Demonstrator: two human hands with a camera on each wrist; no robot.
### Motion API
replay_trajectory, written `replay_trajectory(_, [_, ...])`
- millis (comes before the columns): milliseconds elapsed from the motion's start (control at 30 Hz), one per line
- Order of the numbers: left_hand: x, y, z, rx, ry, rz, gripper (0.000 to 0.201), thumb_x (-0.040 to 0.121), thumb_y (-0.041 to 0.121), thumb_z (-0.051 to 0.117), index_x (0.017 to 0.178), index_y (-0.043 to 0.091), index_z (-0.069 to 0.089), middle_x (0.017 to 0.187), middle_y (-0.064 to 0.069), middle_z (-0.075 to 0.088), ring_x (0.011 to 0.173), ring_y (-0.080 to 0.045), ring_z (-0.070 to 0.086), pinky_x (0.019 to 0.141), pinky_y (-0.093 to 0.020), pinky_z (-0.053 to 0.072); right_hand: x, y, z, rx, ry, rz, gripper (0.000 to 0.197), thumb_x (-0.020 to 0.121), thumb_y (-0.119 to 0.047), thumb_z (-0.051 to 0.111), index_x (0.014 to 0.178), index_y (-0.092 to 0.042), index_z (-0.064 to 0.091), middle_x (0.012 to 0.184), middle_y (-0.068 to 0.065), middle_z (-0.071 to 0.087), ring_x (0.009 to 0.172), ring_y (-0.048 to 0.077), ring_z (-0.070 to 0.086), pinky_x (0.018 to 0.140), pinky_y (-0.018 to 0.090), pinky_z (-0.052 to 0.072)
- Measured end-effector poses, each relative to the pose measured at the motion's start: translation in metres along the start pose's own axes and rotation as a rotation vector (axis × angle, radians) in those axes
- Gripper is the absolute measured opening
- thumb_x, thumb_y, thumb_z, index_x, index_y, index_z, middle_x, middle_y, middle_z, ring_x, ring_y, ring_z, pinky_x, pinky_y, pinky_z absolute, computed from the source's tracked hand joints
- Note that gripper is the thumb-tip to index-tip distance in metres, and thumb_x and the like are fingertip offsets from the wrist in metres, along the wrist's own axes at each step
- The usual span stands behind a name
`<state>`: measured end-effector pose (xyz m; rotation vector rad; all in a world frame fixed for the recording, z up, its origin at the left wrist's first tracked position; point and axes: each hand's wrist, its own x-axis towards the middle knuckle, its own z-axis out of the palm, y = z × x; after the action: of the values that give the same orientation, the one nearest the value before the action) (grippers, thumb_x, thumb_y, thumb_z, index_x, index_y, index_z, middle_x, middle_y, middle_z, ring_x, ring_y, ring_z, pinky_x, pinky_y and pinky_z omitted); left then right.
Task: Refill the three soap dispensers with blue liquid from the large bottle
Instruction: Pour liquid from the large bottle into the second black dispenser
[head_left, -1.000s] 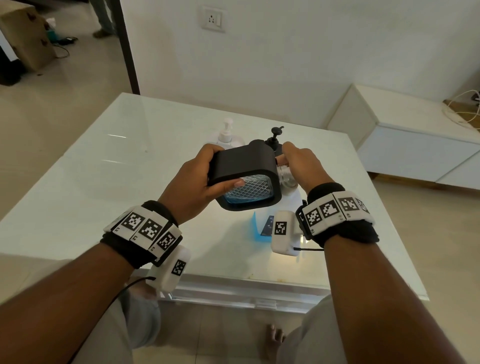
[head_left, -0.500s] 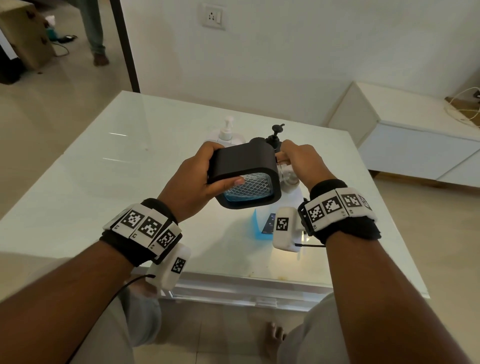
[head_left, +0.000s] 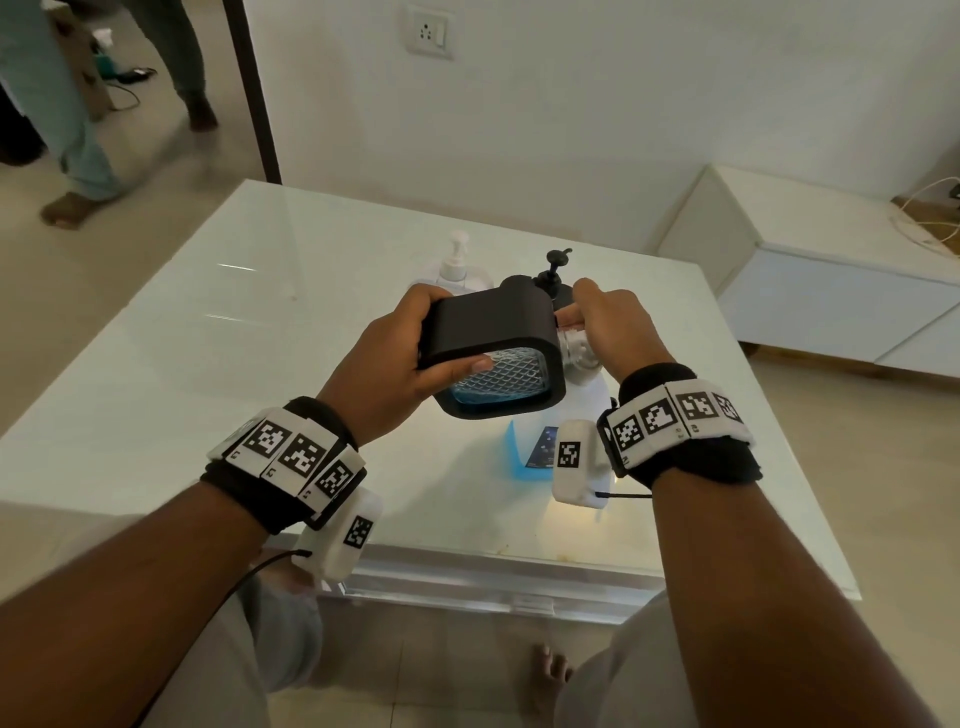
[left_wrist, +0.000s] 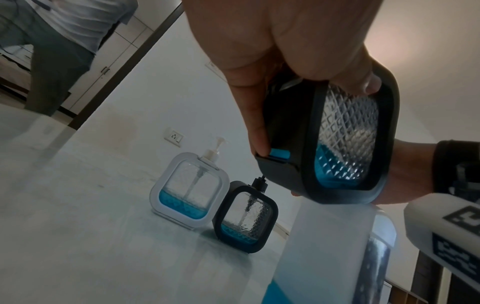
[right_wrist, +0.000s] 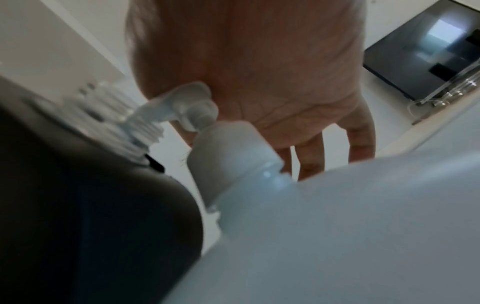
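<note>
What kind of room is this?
Probably a room in a home, not a workshop: a glass-topped table, a low white cabinet against the wall, a wall socket and tiled floor.

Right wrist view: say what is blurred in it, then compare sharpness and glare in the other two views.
Right wrist view: the large bottle and the black dispenser fill the frame out of focus, and the right hand is soft. Left wrist view: dim, yet the white dispenser is sharp. Head view: sharpest, with window glare on the glass table.
</note>
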<state>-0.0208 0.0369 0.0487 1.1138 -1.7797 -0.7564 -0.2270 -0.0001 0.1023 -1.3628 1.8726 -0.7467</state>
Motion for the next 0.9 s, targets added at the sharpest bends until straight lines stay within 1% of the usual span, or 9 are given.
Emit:
replay_trajectory(67, [0.0, 0.001, 0.0, -0.003, 0.004, 0.001, 0.058, 0.072, 0.062, 0.061, 0.113, 0.026, 0.041, 0.101, 0.019, 0.056, 0.096, 0.003, 0.056, 0.072, -0.022, 0.056, 0.0, 0.0, 0.001, -0.048, 0.018, 0.003, 0.053, 0.066, -0.052, 0.03, 0.08, -0.024, 0.072, 0.096, 0.001, 0.072, 0.092, 0.026, 0.063, 0.098, 0.048, 0.044])
replay_trajectory(167, [0.0, 0.001, 0.0, -0.005, 0.012, -0.008, 0.055, 0.074, 0.056, 0.066, 0.113, 0.026, 0.041, 0.1, 0.019, 0.056, 0.096, 0.004, 0.057, 0.072, -0.023, 0.056, 0.001, 0.001, 0.001, -0.076, -0.003, 0.0, 0.057, 0.064, -0.052, 0.029, 0.087, -0.022, 0.072, 0.097, -0.004, 0.071, 0.093, 0.025, 0.062, 0.099, 0.049, 0.044])
replay_trajectory(233, [0.0, 0.001, 0.0, -0.004, 0.011, -0.007, 0.057, 0.073, 0.058, 0.065, 0.113, 0.026, 0.041, 0.1, 0.019, 0.056, 0.096, 0.004, 0.057, 0.072, -0.022, 0.056, -0.001, 0.001, 0.001, -0.072, -0.021, 0.001, 0.057, 0.069, -0.052, 0.031, 0.092, -0.018, 0.07, 0.101, -0.003, 0.071, 0.089, 0.022, 0.06, 0.095, 0.044, 0.045])
replay_trajectory(300, [-0.001, 0.001, 0.001, -0.003, 0.009, -0.011, 0.057, 0.073, 0.058, 0.066, 0.113, 0.026, 0.041, 0.101, 0.018, 0.057, 0.097, 0.003, 0.057, 0.072, -0.021, 0.056, -0.003, 0.0, 0.0, -0.031, -0.051, -0.004, 0.042, 0.086, -0.044, 0.036, 0.091, -0.014, 0.065, 0.1, -0.002, 0.069, 0.078, 0.016, 0.056, 0.078, 0.032, 0.043])
replay_trajectory(367, [-0.002, 0.001, 0.001, -0.006, 0.009, -0.01, 0.052, 0.076, 0.05, 0.066, 0.114, 0.025, 0.041, 0.101, 0.019, 0.056, 0.095, 0.007, 0.057, 0.071, -0.019, 0.056, -0.001, 0.0, -0.002, -0.008, -0.077, 0.01, 0.034, 0.094, -0.032, 0.038, 0.089, -0.011, 0.064, 0.092, -0.003, 0.067, 0.07, 0.012, 0.051, 0.065, 0.027, 0.036])
replay_trajectory(433, [-0.001, 0.001, 0.001, -0.01, 0.01, -0.005, 0.05, 0.078, 0.048, 0.068, 0.113, 0.024, 0.041, 0.1, 0.02, 0.055, 0.093, 0.011, 0.057, 0.069, -0.015, 0.054, 0.003, 0.002, -0.005, 0.013, -0.091, -0.007, 0.038, 0.095, -0.03, 0.039, 0.095, -0.007, 0.069, 0.088, -0.004, 0.068, 0.073, 0.014, 0.054, 0.066, 0.027, 0.038])
replay_trajectory(533, [0.0, 0.004, 0.001, -0.018, 0.007, -0.006, 0.05, 0.077, 0.047, 0.066, 0.113, 0.023, 0.041, 0.1, 0.021, 0.054, 0.091, 0.015, 0.055, 0.068, -0.01, 0.051, 0.007, 0.004, -0.007, 0.028, -0.111, -0.025, 0.039, 0.095, -0.029, 0.039, 0.099, -0.005, 0.07, 0.093, 0.0, 0.069, 0.077, 0.015, 0.054, 0.068, 0.026, 0.039])
replay_trajectory(800, [0.0, 0.003, 0.001, -0.011, 0.002, 0.002, 0.051, 0.076, 0.046, 0.064, 0.114, 0.023, 0.04, 0.1, 0.021, 0.053, 0.091, 0.015, 0.055, 0.068, -0.01, 0.051, 0.013, 0.007, -0.007, 0.029, -0.095, -0.035, 0.037, 0.097, -0.03, 0.038, 0.096, -0.008, 0.068, 0.086, -0.008, 0.064, 0.074, 0.01, 0.052, 0.064, 0.025, 0.036])
replay_trajectory(900, [-0.001, 0.003, 0.001, -0.019, -0.001, -0.003, 0.051, 0.075, 0.045, 0.064, 0.114, 0.023, 0.04, 0.101, 0.021, 0.053, 0.092, 0.016, 0.055, 0.068, -0.01, 0.051, 0.015, 0.009, -0.004, -0.003, -0.079, -0.033, 0.038, 0.097, -0.029, 0.036, 0.103, -0.008, 0.067, 0.088, -0.009, 0.063, 0.074, 0.008, 0.051, 0.064, 0.025, 0.036])
